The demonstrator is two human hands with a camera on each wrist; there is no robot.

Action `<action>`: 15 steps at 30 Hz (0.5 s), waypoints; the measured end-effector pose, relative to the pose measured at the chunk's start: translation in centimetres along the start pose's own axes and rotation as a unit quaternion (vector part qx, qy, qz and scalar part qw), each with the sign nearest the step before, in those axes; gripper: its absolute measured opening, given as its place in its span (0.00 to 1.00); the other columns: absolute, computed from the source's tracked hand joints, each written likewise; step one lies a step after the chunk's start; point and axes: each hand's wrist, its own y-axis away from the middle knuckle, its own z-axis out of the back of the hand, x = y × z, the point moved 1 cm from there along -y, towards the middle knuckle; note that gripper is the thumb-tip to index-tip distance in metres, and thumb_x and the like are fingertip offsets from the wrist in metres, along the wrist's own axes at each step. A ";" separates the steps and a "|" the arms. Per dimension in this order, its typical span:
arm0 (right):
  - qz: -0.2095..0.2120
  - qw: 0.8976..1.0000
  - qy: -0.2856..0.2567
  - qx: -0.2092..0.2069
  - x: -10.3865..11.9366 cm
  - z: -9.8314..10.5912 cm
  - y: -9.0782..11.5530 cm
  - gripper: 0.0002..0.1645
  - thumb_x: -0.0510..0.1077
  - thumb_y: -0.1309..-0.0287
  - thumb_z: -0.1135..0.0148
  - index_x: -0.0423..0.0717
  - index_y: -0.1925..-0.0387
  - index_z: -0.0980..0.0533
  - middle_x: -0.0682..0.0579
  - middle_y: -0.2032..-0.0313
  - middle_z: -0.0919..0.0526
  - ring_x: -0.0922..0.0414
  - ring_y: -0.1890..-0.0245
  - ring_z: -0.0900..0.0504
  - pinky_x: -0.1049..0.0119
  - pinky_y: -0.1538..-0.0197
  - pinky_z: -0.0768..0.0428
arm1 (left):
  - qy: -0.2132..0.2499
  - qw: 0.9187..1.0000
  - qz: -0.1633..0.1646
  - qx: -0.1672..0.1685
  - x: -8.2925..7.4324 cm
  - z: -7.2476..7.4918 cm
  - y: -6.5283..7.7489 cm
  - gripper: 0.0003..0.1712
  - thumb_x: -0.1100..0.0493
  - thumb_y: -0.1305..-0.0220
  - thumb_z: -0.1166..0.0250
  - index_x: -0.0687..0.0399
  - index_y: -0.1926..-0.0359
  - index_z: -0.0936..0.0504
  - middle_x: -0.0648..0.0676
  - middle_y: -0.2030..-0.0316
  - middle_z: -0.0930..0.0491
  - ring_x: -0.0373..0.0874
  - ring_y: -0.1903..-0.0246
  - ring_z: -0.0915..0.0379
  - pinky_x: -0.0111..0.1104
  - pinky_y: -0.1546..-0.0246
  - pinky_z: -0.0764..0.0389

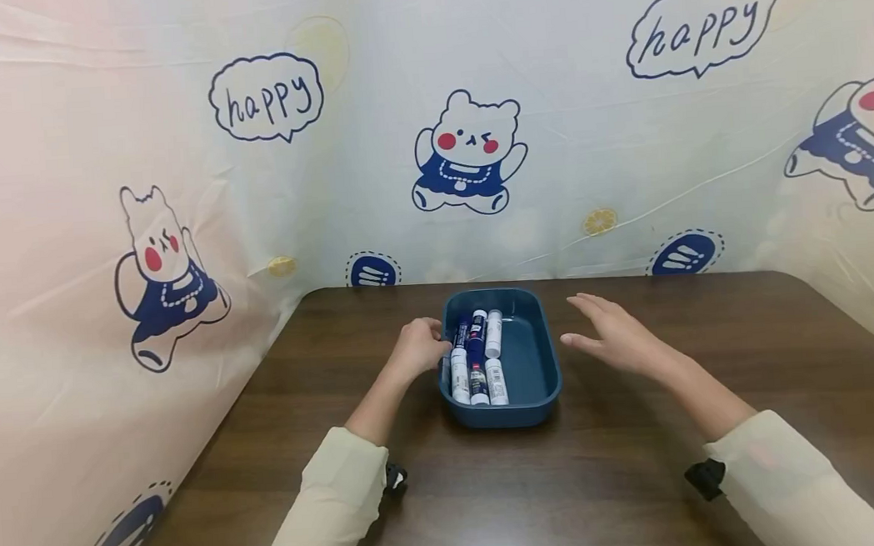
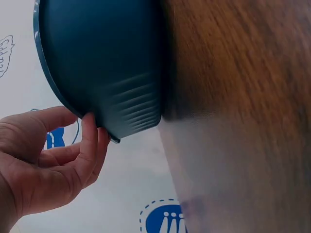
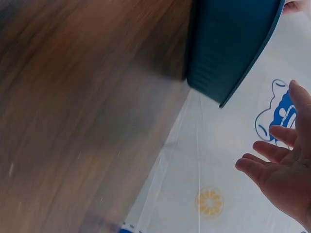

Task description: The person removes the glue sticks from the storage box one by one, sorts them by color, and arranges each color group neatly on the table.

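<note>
A dark blue plastic bin (image 1: 537, 413) rests on the brown table, with several white and navy tubes (image 1: 479, 371) standing or lying in its left half. My left hand (image 1: 417, 348) is at the bin's left rim. In the left wrist view the left hand (image 2: 53, 162) pinches that rim, thumb over the edge and fingers against the outer wall. To the right of the bin, my right hand (image 1: 621, 337) hovers apart from it with fingers spread and nothing held. The right wrist view shows that hand (image 3: 286, 170) beyond the bin's corner (image 3: 218, 92).
The wood-brown table (image 1: 608, 496) spreads around the bin. A pale printed cloth (image 1: 371, 185) with cartoon animals hangs behind and along the sides. Dark wrist cameras are strapped at both sleeves (image 1: 344, 479).
</note>
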 end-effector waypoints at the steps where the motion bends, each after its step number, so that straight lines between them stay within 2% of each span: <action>1: 0.001 1.000 -0.001 -0.004 0.2 -0.2 -0.2 0.42 0.55 0.40 0.43 0.33 0.34 0.44 0.32 0.36 0.44 0.37 0.37 0.46 0.40 0.40 0.44 | -0.001 1.000 0.000 0.000 0.0 0.0 0.0 0.24 0.65 0.41 0.39 0.67 0.43 0.28 0.61 0.58 0.24 0.46 0.69 0.23 0.33 0.74 0.20; 6: -0.005 1.000 -0.019 -0.010 1.5 -1.2 -1.3 0.41 0.55 0.40 0.43 0.33 0.35 0.43 0.34 0.37 0.41 0.38 0.37 0.43 0.41 0.40 0.42 | 0.007 1.000 0.000 0.002 0.3 -0.2 0.0 0.22 0.68 0.42 0.39 0.67 0.46 0.26 0.61 0.56 0.24 0.47 0.69 0.23 0.34 0.72 0.20; 15: -0.049 0.995 -0.092 0.003 3.4 -3.5 -4.1 0.37 0.54 0.37 0.46 0.34 0.35 0.40 0.35 0.38 0.37 0.41 0.39 0.37 0.47 0.43 0.34 | 0.024 1.000 0.009 0.000 0.4 -0.1 0.1 0.21 0.68 0.41 0.39 0.67 0.46 0.25 0.62 0.56 0.24 0.48 0.69 0.23 0.35 0.68 0.20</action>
